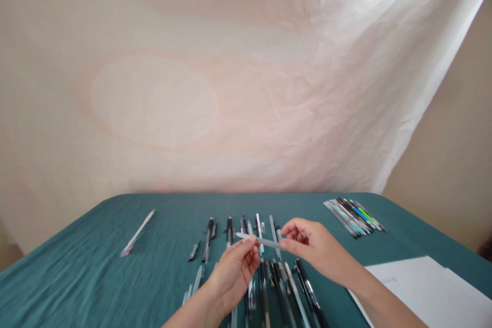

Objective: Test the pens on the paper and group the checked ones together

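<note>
pens (265, 277) crowd centre, cloth (96, 277) bare left

head-worn view, forward-down, close over table (115, 225)

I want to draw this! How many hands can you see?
2. The left hand and the right hand are together over the pens on the green cloth, both pinching one clear pen.

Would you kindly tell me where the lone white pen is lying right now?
The lone white pen lies on the teal tablecloth at the far left of the head view, apart from the central spread of pens.
</note>
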